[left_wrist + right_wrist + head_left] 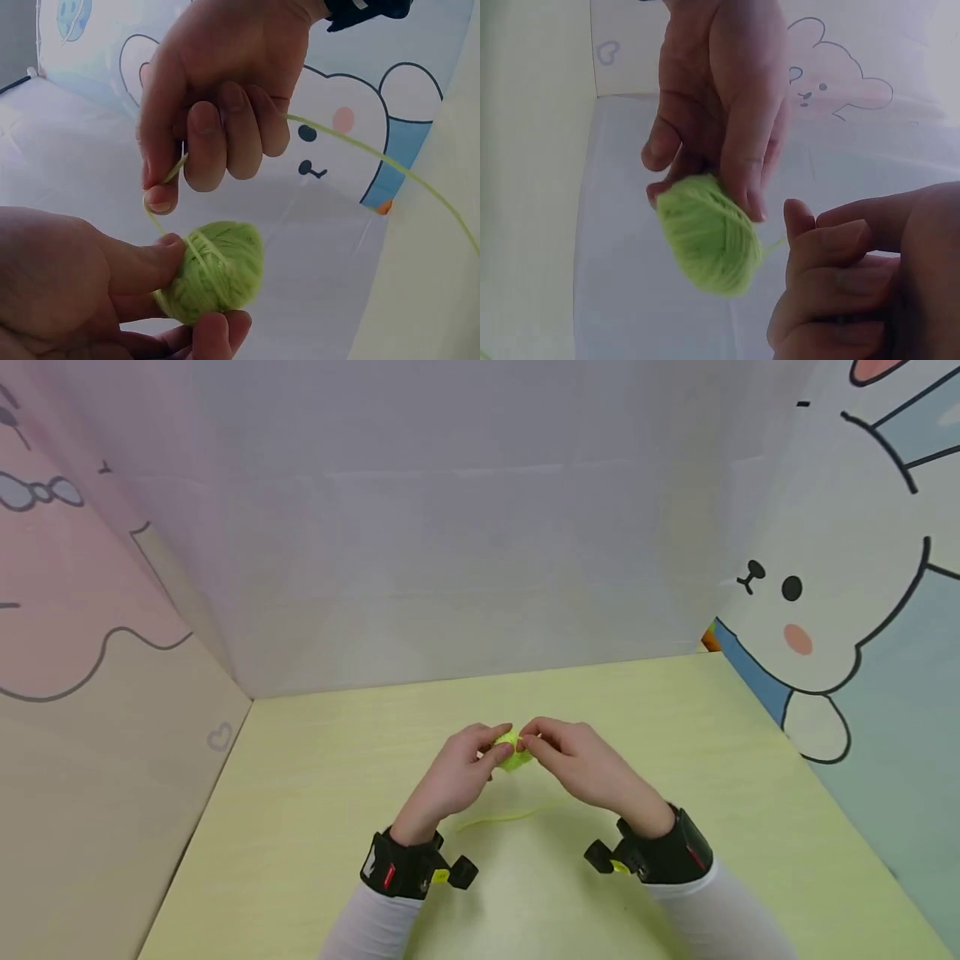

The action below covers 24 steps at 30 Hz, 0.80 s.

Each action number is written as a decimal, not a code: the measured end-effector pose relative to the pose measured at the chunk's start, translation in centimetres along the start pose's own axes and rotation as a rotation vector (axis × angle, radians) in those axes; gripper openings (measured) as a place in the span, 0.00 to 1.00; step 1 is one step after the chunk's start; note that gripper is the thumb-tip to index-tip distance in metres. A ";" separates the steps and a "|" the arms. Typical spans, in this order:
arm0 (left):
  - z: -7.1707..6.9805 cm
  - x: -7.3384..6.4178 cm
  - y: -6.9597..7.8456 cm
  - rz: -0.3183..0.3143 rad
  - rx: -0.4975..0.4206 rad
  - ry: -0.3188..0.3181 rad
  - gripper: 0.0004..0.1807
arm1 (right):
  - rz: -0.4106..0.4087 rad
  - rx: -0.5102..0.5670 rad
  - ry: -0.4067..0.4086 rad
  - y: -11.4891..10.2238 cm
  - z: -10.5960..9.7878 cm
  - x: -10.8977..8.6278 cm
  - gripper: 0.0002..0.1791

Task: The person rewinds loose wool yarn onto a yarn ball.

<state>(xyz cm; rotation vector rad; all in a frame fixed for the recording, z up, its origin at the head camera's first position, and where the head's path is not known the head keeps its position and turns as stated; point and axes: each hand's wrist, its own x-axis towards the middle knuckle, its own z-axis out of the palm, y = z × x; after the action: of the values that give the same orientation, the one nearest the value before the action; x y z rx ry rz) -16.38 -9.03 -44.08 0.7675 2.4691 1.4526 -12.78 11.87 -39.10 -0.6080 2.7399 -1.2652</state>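
Note:
A small ball of lime-green yarn (225, 270) sits in my left hand (459, 770), gripped between thumb and fingers. Strands wrap around it in several directions. Close beside it, my right hand (588, 767) pinches the yarn strand (154, 217) between thumb and index finger, and its other fingers curl over the strand. From the ball a short taut length runs up to that pinch. Past the right hand the loose tail (390, 161) trails away in the left wrist view. In the right wrist view the ball (709, 236) hangs below the left thumb.
Under both hands lies a pale yellow-green table (315, 860), with a length of yarn (498, 818) showing just in front of them. White sheeting (450, 568) stands along the back. Panels with cartoon animals (847, 635) flank both sides. Each wrist wears a black camera strap (405, 864).

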 end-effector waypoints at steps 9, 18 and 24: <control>-0.1 0.3 -0.1 0.024 -0.280 0.192 0.21 | -0.034 -0.089 0.030 -0.9 2.6 -0.7 0.11; -0.4 0.4 0.6 0.077 -0.503 0.216 0.17 | 0.000 0.029 -0.010 0.1 5.0 -0.5 0.12; -0.7 0.0 0.9 0.070 -0.525 0.153 0.17 | 0.018 0.174 -0.093 2.6 5.1 0.6 0.13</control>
<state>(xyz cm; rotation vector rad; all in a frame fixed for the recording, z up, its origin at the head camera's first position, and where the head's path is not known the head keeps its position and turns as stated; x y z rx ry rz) -16.34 -9.21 -42.99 0.6526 2.0120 2.1244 -13.08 9.43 -44.35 -0.6079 2.5220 -1.4145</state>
